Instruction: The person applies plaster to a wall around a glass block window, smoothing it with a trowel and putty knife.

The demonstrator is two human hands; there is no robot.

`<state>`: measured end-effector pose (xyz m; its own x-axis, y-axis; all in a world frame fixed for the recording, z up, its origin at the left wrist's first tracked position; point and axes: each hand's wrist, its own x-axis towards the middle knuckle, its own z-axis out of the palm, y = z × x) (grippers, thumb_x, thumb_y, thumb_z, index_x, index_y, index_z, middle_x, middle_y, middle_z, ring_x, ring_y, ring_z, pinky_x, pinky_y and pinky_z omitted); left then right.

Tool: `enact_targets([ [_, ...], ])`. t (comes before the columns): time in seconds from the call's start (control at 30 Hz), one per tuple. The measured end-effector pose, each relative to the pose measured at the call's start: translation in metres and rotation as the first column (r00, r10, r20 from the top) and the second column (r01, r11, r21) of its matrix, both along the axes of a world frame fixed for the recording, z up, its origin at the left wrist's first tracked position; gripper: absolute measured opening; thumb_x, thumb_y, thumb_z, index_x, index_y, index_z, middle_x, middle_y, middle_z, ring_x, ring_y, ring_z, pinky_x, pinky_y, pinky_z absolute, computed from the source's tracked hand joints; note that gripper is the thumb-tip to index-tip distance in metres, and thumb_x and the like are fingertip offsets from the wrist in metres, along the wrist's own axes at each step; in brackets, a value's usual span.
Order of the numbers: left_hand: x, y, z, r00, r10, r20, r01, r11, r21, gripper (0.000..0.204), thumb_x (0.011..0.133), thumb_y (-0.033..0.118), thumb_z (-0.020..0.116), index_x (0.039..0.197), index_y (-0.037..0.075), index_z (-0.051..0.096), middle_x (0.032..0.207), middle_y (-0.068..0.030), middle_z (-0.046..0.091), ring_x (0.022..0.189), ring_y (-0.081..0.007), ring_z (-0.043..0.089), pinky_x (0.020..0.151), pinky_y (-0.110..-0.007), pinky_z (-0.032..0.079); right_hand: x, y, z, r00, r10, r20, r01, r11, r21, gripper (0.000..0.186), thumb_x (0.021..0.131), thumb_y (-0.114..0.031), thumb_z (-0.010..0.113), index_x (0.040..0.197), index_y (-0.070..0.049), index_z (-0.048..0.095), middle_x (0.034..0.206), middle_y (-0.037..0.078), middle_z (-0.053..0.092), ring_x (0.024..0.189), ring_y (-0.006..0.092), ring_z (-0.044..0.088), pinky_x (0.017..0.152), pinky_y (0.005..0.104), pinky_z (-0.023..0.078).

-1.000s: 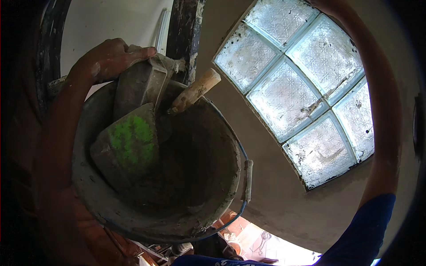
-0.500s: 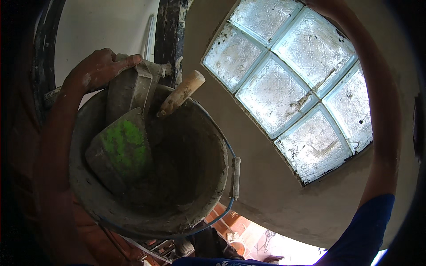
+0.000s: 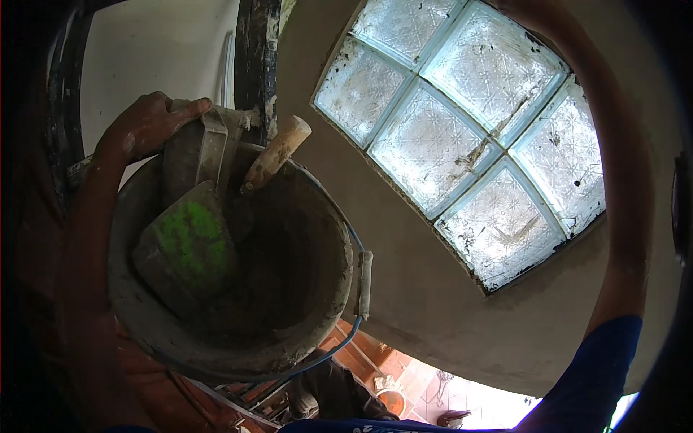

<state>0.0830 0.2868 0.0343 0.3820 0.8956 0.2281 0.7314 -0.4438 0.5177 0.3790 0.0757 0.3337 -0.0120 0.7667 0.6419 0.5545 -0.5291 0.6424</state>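
Note:
My left hand (image 3: 148, 123) grips a cement-crusted grey tool (image 3: 206, 148) over the far rim of a dirty bucket (image 3: 303, 310). Inside, a scoop-like piece with green paint (image 3: 188, 245) leans on the left wall, and a wooden handle (image 3: 278, 151) sticks up near the back. The bucket's wire bail, with a grey grip (image 3: 365, 284), hangs along the right side. My right arm stretches up along the right edge, and my right hand (image 3: 514, 10) is at the top beside a glass block window (image 3: 455, 148), its fingers mostly hidden.
Grey plaster wall (image 3: 404, 274) surrounds the window. A dark stained post (image 3: 254, 68) stands beside a pale panel (image 3: 159, 58) at upper left. Far below are trousered legs (image 3: 328, 386), orange-red boards, an orange container (image 3: 390, 400) and a pink tiled floor (image 3: 422, 397).
The bucket, its tools and my left hand have shifted left and slightly down in the picture. The window has slid up-left, and more of the legs shows below. Left hand's grip looks the same.

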Motion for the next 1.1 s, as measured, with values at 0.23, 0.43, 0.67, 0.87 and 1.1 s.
enact_targets([
  [0.23, -0.002, -0.002, -0.001, 1.000, -0.009, 0.023, 0.009, 1.000, 0.014, 0.084, 0.081, 0.075, 0.059, 0.064, -0.007, 0.061, 0.062, -0.0164, 0.061, 0.060, -0.0220, 0.061, 0.068, -0.042, 0.051, 0.010, -0.018, 0.004, 0.993, 0.065, 0.100, -0.061, 0.997, -0.042, 0.037, 0.085, -0.011, 0.064, 0.120, 0.001, 0.061, 0.119, 0.022, 0.061, 0.113, 0.0360, 0.058, 0.099, 0.0436, 0.047],
  [0.43, -0.002, -0.014, 0.002, 0.996, -0.014, 0.092, 0.012, 1.000, 0.021, 0.083, 0.082, 0.073, 0.060, 0.076, -0.010, 0.067, 0.067, -0.0175, 0.064, 0.064, -0.0229, 0.065, 0.070, -0.041, 0.052, -0.020, -0.038, -0.019, 0.997, 0.078, 0.024, -0.078, 0.997, -0.003, 0.038, 0.085, -0.010, 0.065, 0.122, 0.000, 0.061, 0.119, 0.022, 0.061, 0.114, 0.0355, 0.058, 0.099, 0.0428, 0.047],
  [0.67, -0.003, -0.016, 0.004, 0.999, -0.016, 0.038, 0.016, 1.000, -0.005, 0.086, 0.083, 0.074, 0.057, 0.082, -0.011, 0.069, 0.071, -0.0194, 0.067, 0.067, -0.0268, 0.067, 0.073, -0.041, 0.052, -0.005, -0.050, -0.008, 0.994, 0.086, 0.064, -0.084, 0.996, -0.027, 0.040, 0.084, -0.007, 0.064, 0.123, 0.002, 0.059, 0.121, 0.022, 0.061, 0.115, 0.0357, 0.058, 0.099, 0.0425, 0.048],
  [0.87, 0.001, -0.012, 0.003, 0.998, -0.020, 0.058, 0.020, 1.000, -0.002, 0.087, 0.082, 0.076, 0.056, 0.079, -0.010, 0.068, 0.071, -0.0193, 0.067, 0.066, -0.0276, 0.067, 0.073, -0.042, 0.052, -0.014, -0.061, -0.008, 0.997, -0.001, -0.080, 0.004, 0.999, 0.045, 0.040, 0.087, -0.013, 0.065, 0.122, 0.003, 0.059, 0.122, 0.023, 0.060, 0.116, 0.0361, 0.058, 0.100, 0.0420, 0.047],
  [1.1, -0.002, -0.016, 0.001, 0.996, 0.057, 0.062, -0.062, 0.994, 0.087, 0.093, 0.078, 0.079, 0.059, 0.084, -0.013, 0.065, 0.076, -0.0215, 0.066, 0.072, -0.0262, 0.067, 0.072, -0.041, 0.052, -0.026, -0.086, -0.015, 0.996, 0.009, -0.084, -0.006, 0.999, 0.043, 0.040, 0.087, -0.017, 0.068, 0.120, 0.004, 0.061, 0.124, 0.024, 0.060, 0.116, 0.0361, 0.057, 0.102, 0.0422, 0.046],
])
